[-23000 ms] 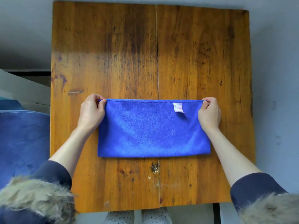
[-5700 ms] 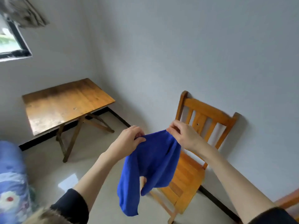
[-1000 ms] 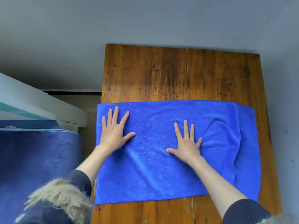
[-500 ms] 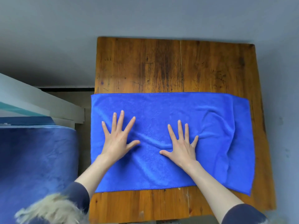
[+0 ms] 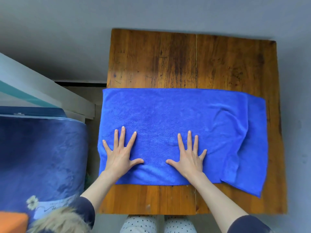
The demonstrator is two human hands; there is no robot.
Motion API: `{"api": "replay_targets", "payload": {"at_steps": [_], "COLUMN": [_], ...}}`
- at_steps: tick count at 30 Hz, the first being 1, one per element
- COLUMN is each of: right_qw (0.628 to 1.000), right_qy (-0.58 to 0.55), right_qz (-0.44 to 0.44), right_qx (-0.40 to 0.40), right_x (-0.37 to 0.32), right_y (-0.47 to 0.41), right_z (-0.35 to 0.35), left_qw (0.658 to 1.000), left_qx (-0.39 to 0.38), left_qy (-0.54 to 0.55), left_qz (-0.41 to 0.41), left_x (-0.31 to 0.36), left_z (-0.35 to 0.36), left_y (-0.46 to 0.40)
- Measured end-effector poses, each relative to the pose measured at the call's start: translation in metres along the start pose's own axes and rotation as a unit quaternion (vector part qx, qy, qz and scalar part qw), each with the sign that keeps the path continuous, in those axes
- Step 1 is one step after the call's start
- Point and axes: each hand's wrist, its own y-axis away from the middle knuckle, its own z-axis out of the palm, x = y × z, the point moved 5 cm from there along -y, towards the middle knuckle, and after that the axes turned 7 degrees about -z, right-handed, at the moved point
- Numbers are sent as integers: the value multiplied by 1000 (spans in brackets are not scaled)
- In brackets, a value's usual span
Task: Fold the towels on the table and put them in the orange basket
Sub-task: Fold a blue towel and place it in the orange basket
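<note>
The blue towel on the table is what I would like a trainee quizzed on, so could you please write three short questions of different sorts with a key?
1. True or false: both hands lie flat with straight fingers on the blue towel.
2. Multiple choice: where is the towel most wrinkled? A, by the left hand; B, between the hands; C, at its right end, beyond the right hand.
3. Fill in: the towel's left edge hangs slightly past the ____ edge of the wooden table.

Key: 1 true; 2 C; 3 left.
</note>
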Motion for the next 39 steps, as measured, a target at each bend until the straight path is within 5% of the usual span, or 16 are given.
{"api": "replay_targets", "payload": {"at_steps": [4, 11, 17, 24, 34, 39], "right_qw": [1000, 999, 999, 999, 998, 974], "right_qy": [4, 22, 23, 14, -59, -193], "right_qz": [-18, -30, -30, -28, -32, 58], "right_qx": [8, -8, -6, -15, -2, 100], "right_x": [4, 19, 16, 12, 17, 56], "right_y": [7, 34, 42, 50, 52, 63], "right_z": [1, 26, 30, 41, 30, 7], "left_qw": [1000, 998, 993, 988, 994, 999], "left_qx": [26, -35, 34, -13, -36, 9], "left_qy": [15, 25, 75, 114, 55, 19], "left_qz": [2, -55, -86, -104, -93, -29], "left_x": [8, 12, 7, -9, -7, 47], "left_z": [-6, 32, 23, 48, 47, 31], "left_y": [8, 43, 55, 72, 72, 60]}}
